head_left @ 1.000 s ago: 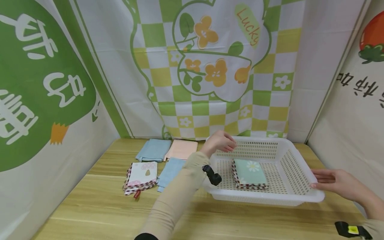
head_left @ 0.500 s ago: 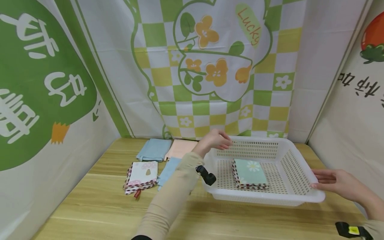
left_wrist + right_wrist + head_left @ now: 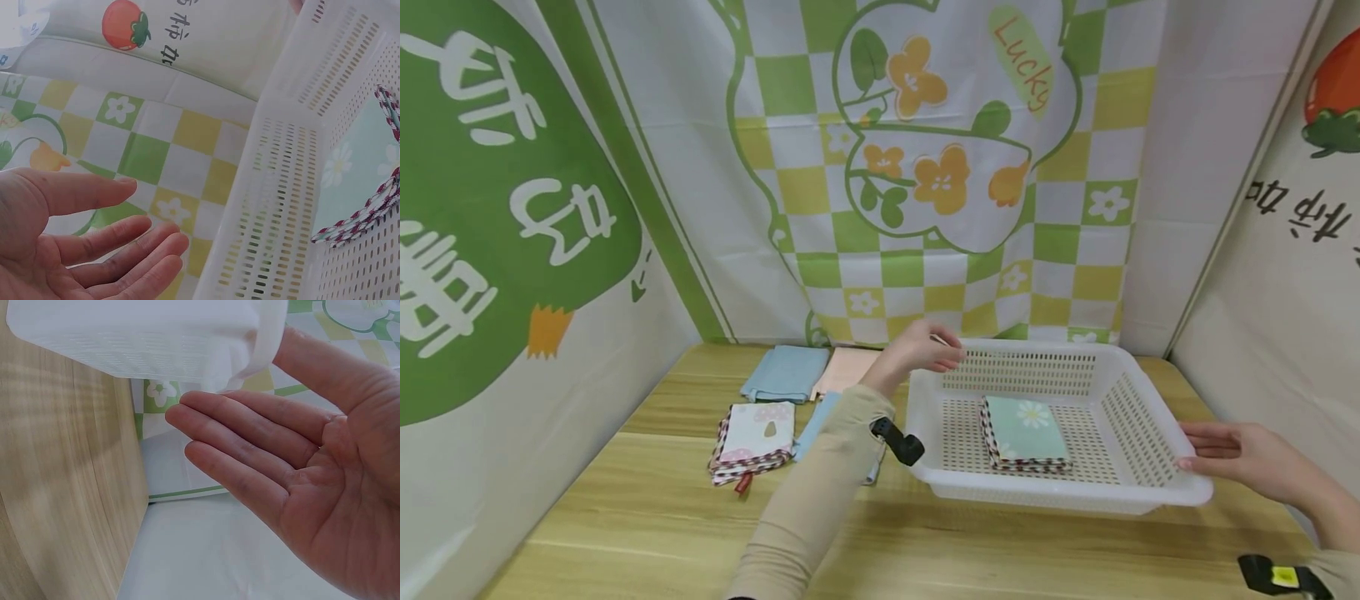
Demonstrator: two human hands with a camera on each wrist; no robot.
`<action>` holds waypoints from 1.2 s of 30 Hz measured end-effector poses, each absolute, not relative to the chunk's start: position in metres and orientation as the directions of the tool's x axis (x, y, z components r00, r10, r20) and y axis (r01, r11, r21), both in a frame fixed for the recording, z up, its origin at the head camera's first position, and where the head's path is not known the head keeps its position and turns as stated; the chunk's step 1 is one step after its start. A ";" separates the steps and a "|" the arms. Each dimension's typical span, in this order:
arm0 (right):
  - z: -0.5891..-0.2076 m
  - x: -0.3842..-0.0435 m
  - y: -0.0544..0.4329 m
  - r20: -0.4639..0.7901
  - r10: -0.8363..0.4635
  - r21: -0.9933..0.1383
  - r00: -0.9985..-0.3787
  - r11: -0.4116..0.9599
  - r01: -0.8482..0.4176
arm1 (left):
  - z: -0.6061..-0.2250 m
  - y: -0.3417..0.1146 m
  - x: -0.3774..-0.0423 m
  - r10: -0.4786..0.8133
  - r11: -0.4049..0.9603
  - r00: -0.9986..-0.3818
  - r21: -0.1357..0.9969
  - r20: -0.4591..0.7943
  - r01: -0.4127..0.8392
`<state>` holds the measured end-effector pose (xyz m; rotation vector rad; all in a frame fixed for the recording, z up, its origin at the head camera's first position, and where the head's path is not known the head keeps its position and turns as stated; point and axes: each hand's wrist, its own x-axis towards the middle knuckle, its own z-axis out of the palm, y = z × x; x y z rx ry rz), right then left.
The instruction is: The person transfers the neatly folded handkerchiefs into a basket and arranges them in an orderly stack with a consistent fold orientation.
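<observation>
My left hand (image 3: 917, 346) hovers at the far left corner of a white plastic basket (image 3: 1037, 492), holding nothing. In the left wrist view its fingers are loosely extended, thumb apart, beside the basket's wall (image 3: 265, 206). At the basket's right side my right hand (image 3: 1255, 458) holds the rim, thumb hooked over it. The right wrist view shows the other fingers (image 3: 244, 444) straight below the rim (image 3: 272, 344). Inside the basket lies a folded mint-green cloth (image 3: 1030, 425) with a daisy print and a red-and-white braided edge.
Left of the basket on the wooden table (image 3: 647, 517) lie a folded blue cloth (image 3: 785, 372), a peach cloth (image 3: 842, 371), a white patterned cloth (image 3: 760, 437) and another blue cloth (image 3: 814, 425), partly hidden by my left forearm. Printed curtains (image 3: 940, 283) enclose the table.
My left hand and forearm have drifted left, away from over the basket, covering more of the peach and nearer blue cloths. My right hand and the basket have stayed put.
</observation>
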<state>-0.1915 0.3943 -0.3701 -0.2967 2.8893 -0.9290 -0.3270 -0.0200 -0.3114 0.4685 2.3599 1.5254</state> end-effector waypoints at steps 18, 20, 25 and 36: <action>-0.369 -0.191 0.394 -0.048 -0.205 -0.582 -0.978 0.801 -0.140 | -0.321 -0.054 -0.326 0.376 0.381 -0.925 0.919 -0.052 0.104; -0.368 -0.190 0.393 -0.052 -0.203 -0.580 -0.978 0.804 -0.136 | -0.322 -0.057 -0.326 0.371 0.381 -0.928 0.918 -0.045 0.108; -0.368 -0.189 0.394 -0.054 -0.196 -0.567 -0.979 0.813 -0.131 | -0.327 -0.065 -0.327 0.363 0.386 -0.931 0.916 -0.038 0.113; -0.369 -0.190 0.394 -0.047 -0.207 -0.572 -0.977 0.808 -0.144 | -0.338 -0.087 -0.325 0.327 0.390 -0.945 0.913 -0.015 0.121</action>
